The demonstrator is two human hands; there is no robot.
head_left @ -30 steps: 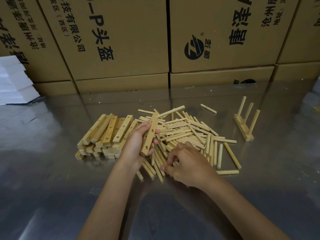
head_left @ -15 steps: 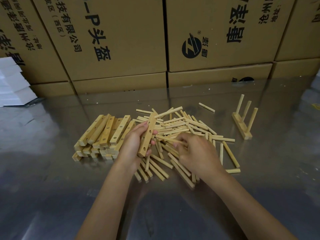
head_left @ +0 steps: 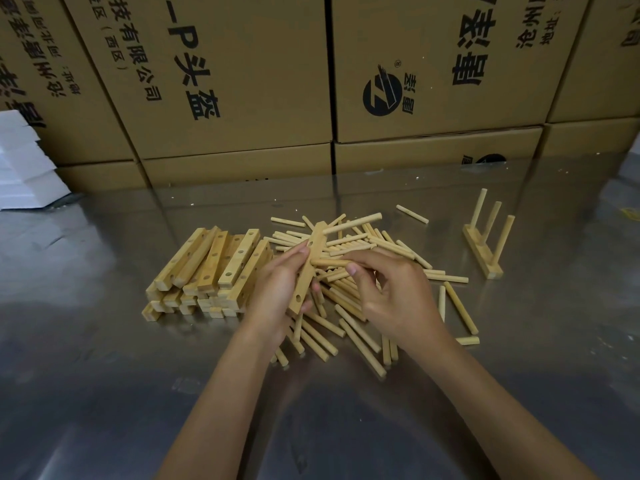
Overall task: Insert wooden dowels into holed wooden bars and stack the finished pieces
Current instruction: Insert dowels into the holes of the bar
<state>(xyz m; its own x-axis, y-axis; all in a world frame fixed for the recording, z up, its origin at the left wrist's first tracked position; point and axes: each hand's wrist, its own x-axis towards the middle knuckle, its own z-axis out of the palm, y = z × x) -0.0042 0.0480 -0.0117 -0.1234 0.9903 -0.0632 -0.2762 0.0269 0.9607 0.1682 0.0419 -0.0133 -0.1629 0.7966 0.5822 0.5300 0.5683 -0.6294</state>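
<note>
My left hand [head_left: 277, 292] grips a holed wooden bar [head_left: 308, 268], tilted with its far end up, above a heap of loose dowels [head_left: 360, 306]. One dowel [head_left: 353, 223] sticks out sideways from the bar's top hole. My right hand [head_left: 391, 299] pinches another dowel [head_left: 329, 262], its tip at the bar's middle. A stack of holed bars [head_left: 211, 268] lies to the left. A finished bar with three upright dowels [head_left: 485, 244] stands at the right.
The work goes on over a shiny metal table [head_left: 104, 375]. Cardboard boxes [head_left: 242, 81] form a wall along its far edge. White foam blocks [head_left: 24, 168] sit at the far left.
My right hand picked a dowel out of the heap and brought it up to the middle of the bar. My left hand kept the bar lifted.
</note>
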